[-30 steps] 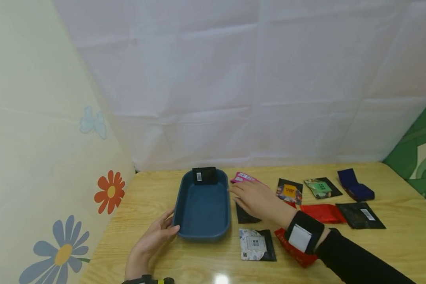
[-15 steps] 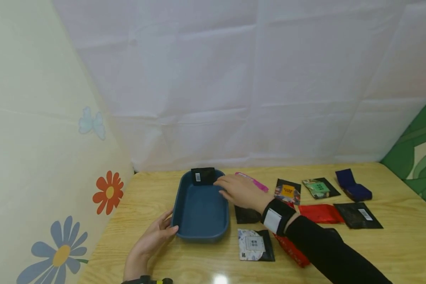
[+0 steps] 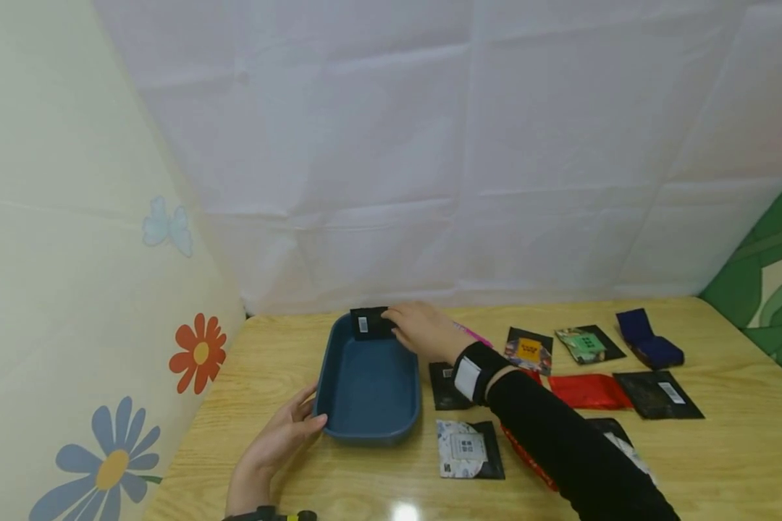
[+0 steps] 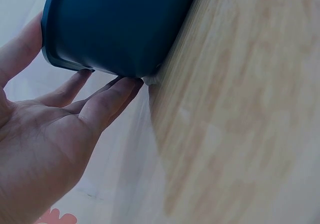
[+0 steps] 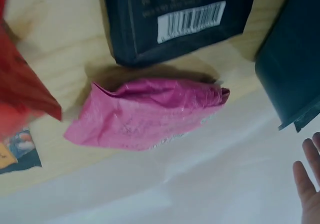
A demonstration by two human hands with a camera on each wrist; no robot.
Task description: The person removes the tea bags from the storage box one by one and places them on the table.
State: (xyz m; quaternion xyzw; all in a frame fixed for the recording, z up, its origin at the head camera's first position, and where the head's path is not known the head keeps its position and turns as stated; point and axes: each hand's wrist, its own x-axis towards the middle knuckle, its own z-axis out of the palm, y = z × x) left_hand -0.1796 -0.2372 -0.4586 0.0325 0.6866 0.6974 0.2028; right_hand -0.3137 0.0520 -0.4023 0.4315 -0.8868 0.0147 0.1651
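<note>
A blue plastic bin (image 3: 368, 391) stands on the wooden table, with a black packet (image 3: 365, 324) propped against its far end. My left hand (image 3: 280, 434) holds the bin's near left corner; in the left wrist view the thumb (image 4: 22, 46) lies on one side and the fingertips against another. Over the far right corner, my right hand (image 3: 426, 329) reaches in with its fingertips at the packet's right end. The right wrist view catches its straight, slightly spread fingers (image 5: 302, 184) beside the bin's rim. Below this hand lies a crumpled pink packet (image 5: 145, 114).
A black barcoded packet (image 3: 447, 385) and a white-and-black packet (image 3: 467, 450) lie right of the bin. Farther right are a red packet (image 3: 589, 392), a black one (image 3: 661, 396), an orange-labelled one (image 3: 528, 351), a green-labelled one (image 3: 589, 345) and a dark blue one (image 3: 654, 346).
My right hand has moved left from above the pink packet to the far right corner of the bin, at the black packet. The left hand stays on the bin.
</note>
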